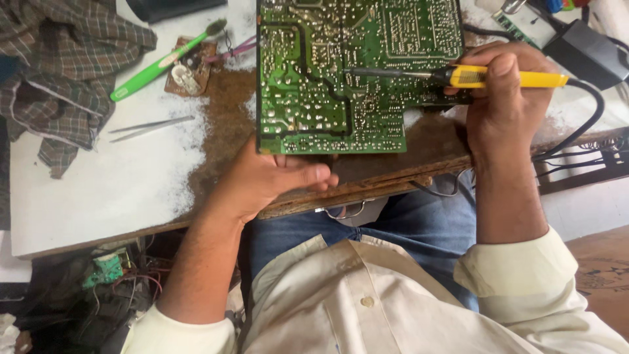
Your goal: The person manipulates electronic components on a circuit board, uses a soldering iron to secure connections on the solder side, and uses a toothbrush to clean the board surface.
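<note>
A large green printed circuit board, solder side up, lies on a worn white-topped wooden workbench, its top cut off by the frame. The left hand grips the board's near edge, fingers hidden beneath. The right hand clasps a yellow-handled soldering iron, tip touching the board's middle. Left of the board lie metal tweezers.

The green circuit board lies solder side up at the near edge of the worn table, and the yellow-handled soldering iron lies almost level across its right part, tip on the solder joints.
</note>
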